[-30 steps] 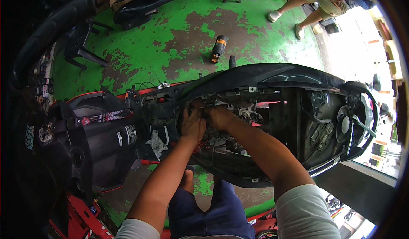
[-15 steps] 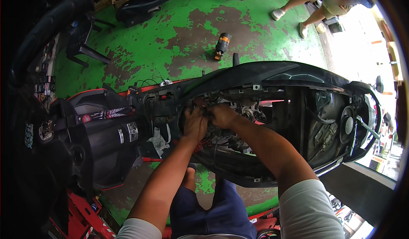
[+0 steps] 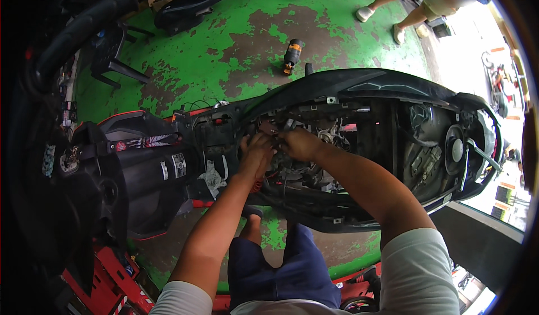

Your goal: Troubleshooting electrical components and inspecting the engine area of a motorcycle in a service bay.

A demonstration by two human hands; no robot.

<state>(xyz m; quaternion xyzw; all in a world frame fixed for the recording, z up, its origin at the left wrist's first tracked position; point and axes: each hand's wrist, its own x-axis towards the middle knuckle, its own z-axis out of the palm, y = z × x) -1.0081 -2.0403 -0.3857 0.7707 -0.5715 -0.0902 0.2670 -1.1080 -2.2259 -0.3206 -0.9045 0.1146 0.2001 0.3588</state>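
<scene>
A dark scooter body stretches across the view, its middle opened up to show metal parts and wiring. Both my hands are down inside that opening, close together. My left hand has bent fingers around something too hidden to name, just below a small brown piece. My right hand is beside it, fingers closed, with a small grey piece just above them; what it holds is unclear. A coiled red cable shows under my left wrist.
Black front bodywork is at left. A black-and-orange tool lies on the green floor beyond the scooter. A loose seat and black plastic chair are at upper left, another person at upper right, red metal stands below.
The view has shifted, so the scooter appears a little higher. My left fingers have bunched closer to my right hand, and a small grey piece now shows above my right fingers.
</scene>
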